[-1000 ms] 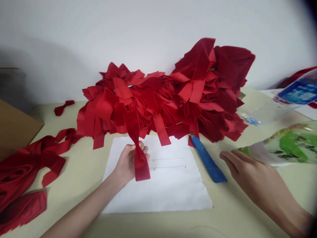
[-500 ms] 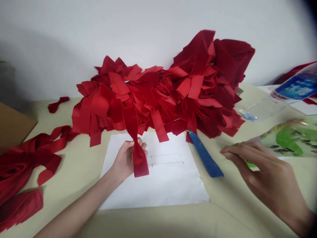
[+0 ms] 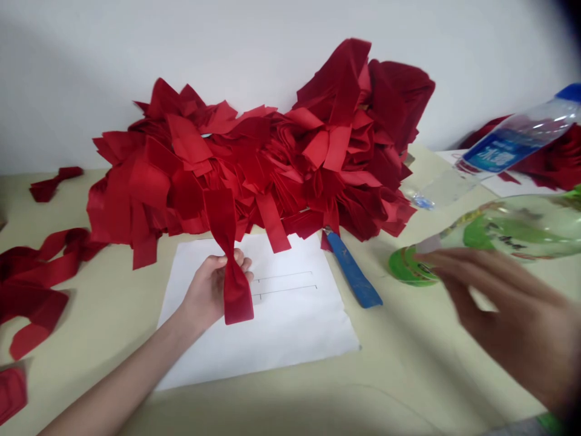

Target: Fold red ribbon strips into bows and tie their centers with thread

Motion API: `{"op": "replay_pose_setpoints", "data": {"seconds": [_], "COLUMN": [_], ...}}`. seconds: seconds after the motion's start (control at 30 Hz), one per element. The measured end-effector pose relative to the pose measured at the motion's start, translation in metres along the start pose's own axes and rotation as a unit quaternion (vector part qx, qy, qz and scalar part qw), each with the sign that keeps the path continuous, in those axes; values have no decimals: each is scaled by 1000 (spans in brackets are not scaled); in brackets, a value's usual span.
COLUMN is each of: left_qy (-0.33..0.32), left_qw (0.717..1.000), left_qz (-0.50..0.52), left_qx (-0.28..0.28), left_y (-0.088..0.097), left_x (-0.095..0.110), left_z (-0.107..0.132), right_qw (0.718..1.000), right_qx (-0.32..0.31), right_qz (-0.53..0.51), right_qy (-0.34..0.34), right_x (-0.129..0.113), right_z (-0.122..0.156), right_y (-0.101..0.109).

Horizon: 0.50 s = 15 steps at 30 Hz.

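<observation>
My left hand (image 3: 206,287) pinches a red velvet ribbon bow (image 3: 239,300) at its gathered middle, one loop up and one loop down. The bow is above a white sheet of paper (image 3: 290,333) with ruled black lines. At the right, my right hand (image 3: 512,315) is raised with thumb and fingertips pressed together. Whatever it pinches is too small or blurred to make out. Behind its fingertips lies a clear plastic bottle with a green label (image 3: 481,233). Blue-handled thread snips (image 3: 351,266) rest between my hands, partly over the paper's right edge.
A large heap of cut red ribbon pieces (image 3: 263,163) stands against the wall. Loose red ribbon (image 3: 40,297) and another small bow (image 3: 54,183) lie on the left. A blue-labelled bottle (image 3: 503,148) and more red ribbon (image 3: 558,157) are at the back right.
The view has swung right, so the table's things sit farther left and both bottles show more. My left hand still holds the bow. My right hand has moved rightward, its fingers still pinched.
</observation>
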<state>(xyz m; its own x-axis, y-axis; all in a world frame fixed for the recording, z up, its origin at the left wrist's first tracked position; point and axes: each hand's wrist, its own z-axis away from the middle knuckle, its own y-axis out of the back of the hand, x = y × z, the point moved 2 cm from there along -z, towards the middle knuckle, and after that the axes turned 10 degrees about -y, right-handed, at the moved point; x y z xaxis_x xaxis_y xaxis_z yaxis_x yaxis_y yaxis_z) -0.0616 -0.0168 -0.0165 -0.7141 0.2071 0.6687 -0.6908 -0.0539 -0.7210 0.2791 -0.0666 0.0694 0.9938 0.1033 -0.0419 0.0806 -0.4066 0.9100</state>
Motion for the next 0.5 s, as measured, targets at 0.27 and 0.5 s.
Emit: {"op": "replay_pose_setpoints", "data": {"seconds": [0.27,0.5], "left_qy": [11,15], "left_qw": [1000,999], "left_qz": [5,34], "left_qx": [-16,-30], "left_y": [3,-1], "left_x": [-1,0], "left_z": [-1,1], "right_qw": [955,981], "right_qx": [-70,-143], "right_qz": [175,-134], "right_qy": [229,-1], "right_x": [-12,-19], "right_z": [5,-7], "right_y": [-49,-37]}}
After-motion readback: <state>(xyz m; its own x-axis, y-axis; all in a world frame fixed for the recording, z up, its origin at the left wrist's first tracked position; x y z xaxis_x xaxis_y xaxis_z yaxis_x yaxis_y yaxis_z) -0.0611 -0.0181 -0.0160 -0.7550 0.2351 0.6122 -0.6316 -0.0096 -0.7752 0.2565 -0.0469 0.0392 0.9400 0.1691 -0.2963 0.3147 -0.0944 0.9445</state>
